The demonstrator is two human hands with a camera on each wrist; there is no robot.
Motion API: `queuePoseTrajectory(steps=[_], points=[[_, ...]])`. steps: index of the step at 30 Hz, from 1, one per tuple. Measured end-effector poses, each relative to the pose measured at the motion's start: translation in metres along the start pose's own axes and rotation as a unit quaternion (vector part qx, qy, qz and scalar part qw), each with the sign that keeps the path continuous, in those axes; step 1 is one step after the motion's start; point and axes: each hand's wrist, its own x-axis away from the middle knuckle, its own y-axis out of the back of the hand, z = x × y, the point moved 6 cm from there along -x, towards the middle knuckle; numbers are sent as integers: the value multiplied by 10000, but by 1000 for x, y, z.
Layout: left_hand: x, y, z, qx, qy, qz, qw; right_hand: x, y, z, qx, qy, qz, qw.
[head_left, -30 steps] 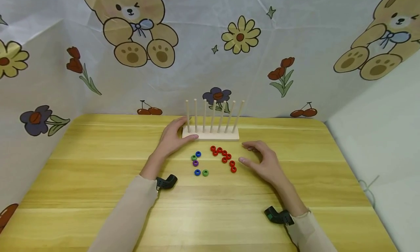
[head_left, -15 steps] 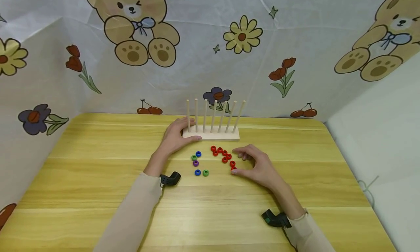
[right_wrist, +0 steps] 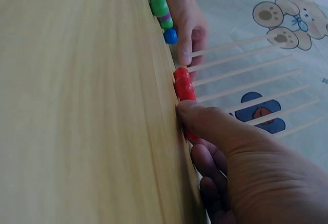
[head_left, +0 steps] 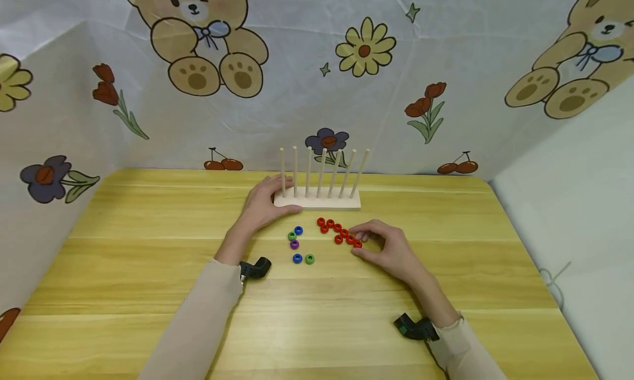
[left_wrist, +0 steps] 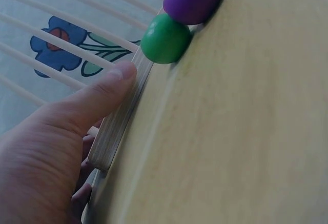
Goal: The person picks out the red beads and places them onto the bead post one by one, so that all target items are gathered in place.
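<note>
A pale wooden rack [head_left: 317, 203] with several upright bare pegs stands at the back of the table. My left hand [head_left: 260, 204] grips its left end, thumb along the front edge and fingers behind. Several red beads [head_left: 330, 224] lie in a slanting row before the rack. At the row's right end my right hand [head_left: 388, 248] holds a red bead [head_left: 358, 244] between thumb and curled fingers, low against the table. The right wrist view shows red [right_wrist: 189, 134] between that thumb and the fingers, partly hidden by the hand.
Left of the red row lie two blue beads [head_left: 298, 258], two green beads [head_left: 309, 259] and a purple bead [head_left: 294, 244]. Behind the wooden table [head_left: 317, 325] hangs a printed cloth [head_left: 292, 94]. Each wrist wears a black camera [head_left: 256, 268].
My right hand has come left to the red beads and closed in. The rightmost red beads have shifted toward the rack, into line with the others. My left hand stays on the rack.
</note>
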Motion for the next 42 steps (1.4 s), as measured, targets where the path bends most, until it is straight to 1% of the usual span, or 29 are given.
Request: queuePoseTrajectory(steps=[3, 6, 10, 14, 18, 24, 28, 31, 33, 36, 39, 42], points=[[0, 0, 1, -21, 17, 22, 10000, -1, 1, -1, -150, -124, 4, 9998], [-1, 1, 2, -42, 57, 49, 10000, -2, 2, 0, -168, -177, -88, 9997], [-1, 3, 3, -74, 131, 46, 9999, -8, 7, 5, -164, -176, -381, 9990], [-1, 6, 5, -62, 127, 7, 9999, -18, 12, 16, -165, -147, -681, 9974], [0, 9, 6, -65, 93, -24, 9999, -32, 17, 34, -121, 84, -972, 9952], [2, 9, 8, -83, 51, -54, 9999, -61, 18, 67, -98, 767, -1377, 9875], [2, 8, 6, -53, 48, -57, 10000, -80, 19, 91, -34, 1111, -1715, 9789], [2, 7, 5, -37, 64, -42, 10000, -92, 20, 109, -138, 1324, -2017, 9704], [1, 7, 4, -32, 66, -51, 10000, -99, 21, 121, -272, 1518, -2257, 9619], [-1, 7, 3, -43, 15, -66, 10000, -110, 23, 137, -426, 1917, -2653, 9440], [-3, 5, 1, -27, -64, -59, 10000, -119, 22, 149, -192, 2251, -2959, 9281], [-4, 3, -1, -25, -115, -37, 9999, -125, 19, 153, 299, 2417, -3103, 9189]])
